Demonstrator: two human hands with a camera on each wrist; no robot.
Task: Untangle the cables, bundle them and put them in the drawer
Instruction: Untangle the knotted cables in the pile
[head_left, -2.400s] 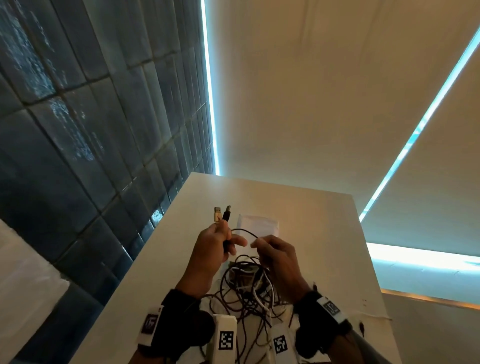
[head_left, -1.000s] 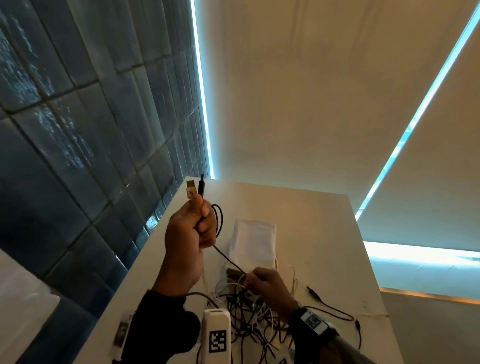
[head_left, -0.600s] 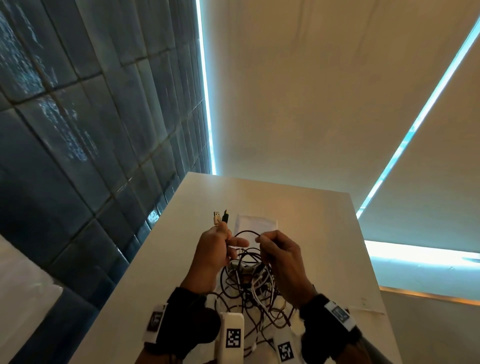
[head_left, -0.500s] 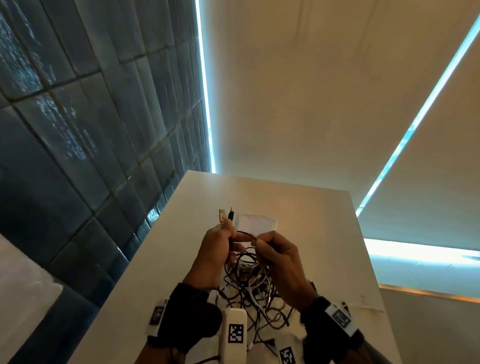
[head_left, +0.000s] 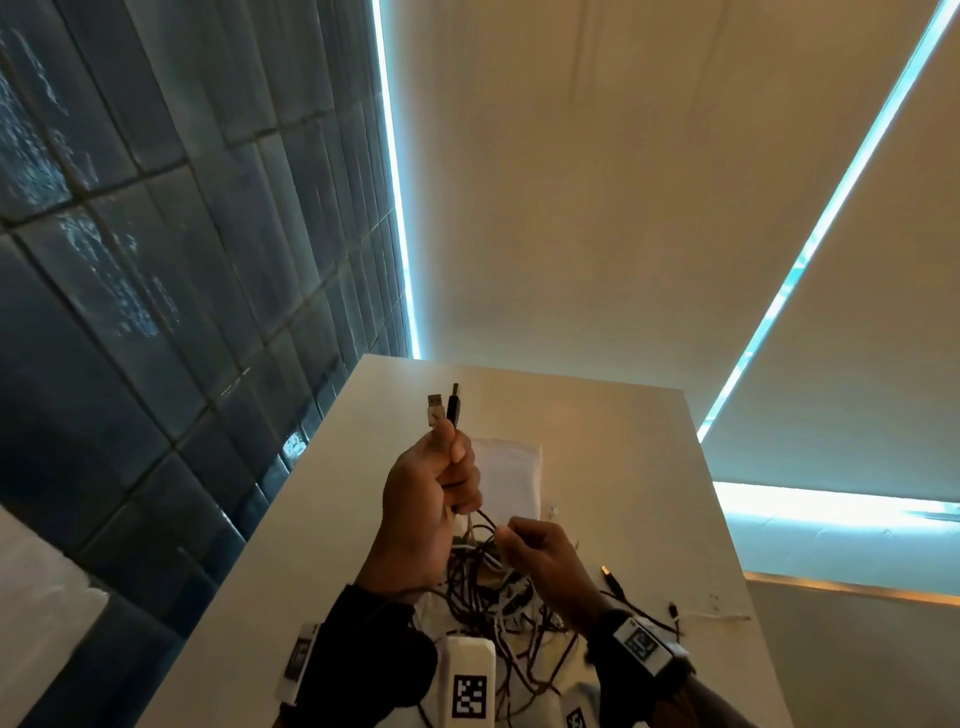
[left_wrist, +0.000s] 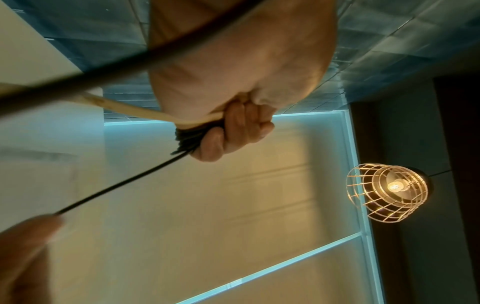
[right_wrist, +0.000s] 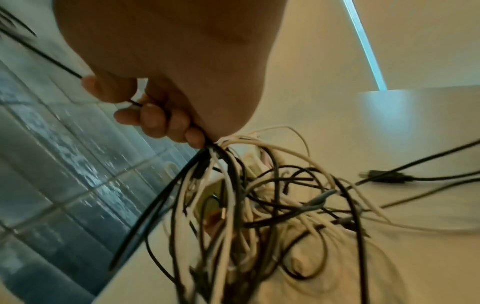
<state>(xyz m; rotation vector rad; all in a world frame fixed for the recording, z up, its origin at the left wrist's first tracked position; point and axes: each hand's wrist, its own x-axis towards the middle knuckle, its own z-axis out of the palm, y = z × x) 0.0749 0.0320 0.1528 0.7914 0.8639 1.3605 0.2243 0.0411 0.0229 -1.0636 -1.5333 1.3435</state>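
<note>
My left hand (head_left: 451, 460) is raised over the white table (head_left: 332, 519) and grips coiled black cable together with a white cable. Their two USB plugs (head_left: 444, 408), one white and one black, stick up above the thumb. In the left wrist view the fist (left_wrist: 233, 131) is closed round the black coil (left_wrist: 185, 136). A black cable (left_wrist: 116, 183) runs taut from it down to my right hand (head_left: 506, 535). That hand pinches the strand just above the tangle of black and white cables (head_left: 493, 613), which also shows in the right wrist view (right_wrist: 259, 205). No drawer is in view.
A flat white pouch (head_left: 511, 478) lies on the table beyond my hands. Loose black plugs (head_left: 613, 577) trail to the right of the tangle (right_wrist: 384, 176). Dark tiled wall (head_left: 156, 312) runs along the table's left edge. A caged lamp (left_wrist: 389, 191) hangs overhead.
Half a second ago both hands met at the coil. Now the left hand has lifted slightly with the plugs, and the right hand has dropped toward the tangle, drawing black cable out between them.
</note>
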